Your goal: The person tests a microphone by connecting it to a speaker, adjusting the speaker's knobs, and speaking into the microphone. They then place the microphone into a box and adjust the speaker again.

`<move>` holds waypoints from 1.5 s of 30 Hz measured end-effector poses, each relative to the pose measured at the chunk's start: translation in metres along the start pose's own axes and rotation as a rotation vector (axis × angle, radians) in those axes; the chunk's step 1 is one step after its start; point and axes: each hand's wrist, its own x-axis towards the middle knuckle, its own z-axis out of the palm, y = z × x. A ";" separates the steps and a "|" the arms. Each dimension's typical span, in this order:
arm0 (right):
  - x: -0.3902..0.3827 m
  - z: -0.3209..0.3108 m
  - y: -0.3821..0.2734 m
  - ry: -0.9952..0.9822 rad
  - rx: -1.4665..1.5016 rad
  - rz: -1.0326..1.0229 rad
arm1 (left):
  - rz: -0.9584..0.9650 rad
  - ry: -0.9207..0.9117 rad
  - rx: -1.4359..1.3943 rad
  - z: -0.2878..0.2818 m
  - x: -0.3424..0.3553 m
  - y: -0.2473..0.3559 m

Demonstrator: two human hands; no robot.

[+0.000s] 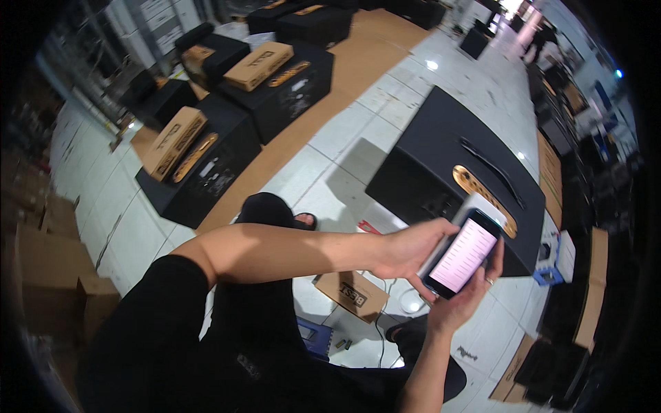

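Between my two hands is a dark-edged smartphone [465, 255] with its screen lit white, showing lines too small to read. Under it lies a flat pale object [474, 204], mostly covered; its kind cannot be made out. My left hand [412, 252] closes around the left edge of the pale object, close against the phone. My right hand [460, 303], with a ring on one finger, grips the phone by its lower right side. Just beyond them stands a large black speaker cabinet [430, 148] with a gold control panel [475, 184] and a black strap handle [492, 168] on top.
More black speakers [237, 134] with gold panels stand at the left, carrying cardboard boxes [173, 143]. Brown paper [358, 69] covers part of the tiled floor. Near my legs lie a small cardboard box [352, 294], a blue case [315, 337] and a cable [380, 344].
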 end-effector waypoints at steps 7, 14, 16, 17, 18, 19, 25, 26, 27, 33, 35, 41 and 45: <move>-0.005 0.007 -0.002 0.018 -0.107 -0.032 | 0.018 -0.019 0.018 0.000 -0.004 0.001; -0.004 0.003 -0.003 0.035 -0.049 -0.008 | -0.007 -0.021 0.036 0.005 -0.004 0.005; 0.000 0.001 0.001 0.040 -0.053 -0.029 | -0.002 0.039 -0.056 0.000 0.003 -0.003; 0.003 -0.001 0.001 0.021 -0.079 -0.026 | 0.005 0.054 -0.037 0.000 0.002 0.001; 0.004 -0.004 0.003 0.036 -0.136 -0.052 | 0.013 0.076 -0.048 0.002 -0.001 0.003; 0.004 -0.005 -0.001 -0.018 -0.184 -0.078 | 0.014 0.064 -0.032 0.001 -0.004 0.006; 0.003 -0.015 0.002 -0.068 -0.093 0.023 | -0.024 0.121 0.074 0.003 0.008 0.002; 0.002 -0.015 0.001 -0.073 -0.096 0.025 | -0.017 0.120 0.092 0.004 0.008 0.002; 0.001 -0.016 0.000 -0.063 -0.107 0.026 | -0.024 0.109 0.093 0.005 0.008 0.003; -0.001 -0.011 0.000 -0.066 -0.112 0.033 | -0.022 0.112 0.111 0.004 0.005 0.006; 0.001 -0.012 0.000 -0.077 -0.105 0.032 | -0.006 0.124 0.132 0.005 0.005 0.006; 0.000 -0.013 0.001 -0.062 -0.103 0.040 | -0.029 0.140 0.136 0.005 0.007 0.006; -0.001 -0.014 -0.001 -0.060 -0.104 0.043 | -0.023 0.158 0.148 0.010 0.007 0.006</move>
